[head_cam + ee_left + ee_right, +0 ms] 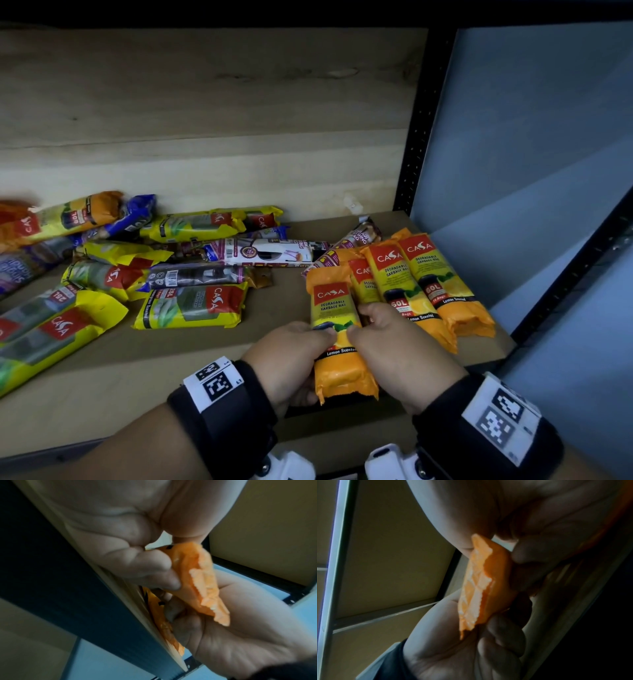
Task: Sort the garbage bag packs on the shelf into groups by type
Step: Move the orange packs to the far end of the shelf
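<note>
An orange Casa lemon-scented garbage bag pack (334, 305) lies lengthwise near the shelf's front right. My left hand (318, 342) grips its left side and my right hand (363, 337) grips its right side, thumbs on top. In the left wrist view, the pack's crimped orange end (202, 582) sticks out between my curled left fingers (147, 568) and my right palm (240, 622). The right wrist view shows the same end (481, 585). Beside it stand more orange packs (424, 281) in a row. Yellow Casa packs (191, 305) and a purple-white pack (263, 251) lie mixed on the left.
The wooden shelf board (205, 359) has bare surface between the left heap and the orange row. A black perforated upright (414, 154) and a grey-blue side panel (513, 137) close off the right. A wooden back wall (205, 102) stands behind.
</note>
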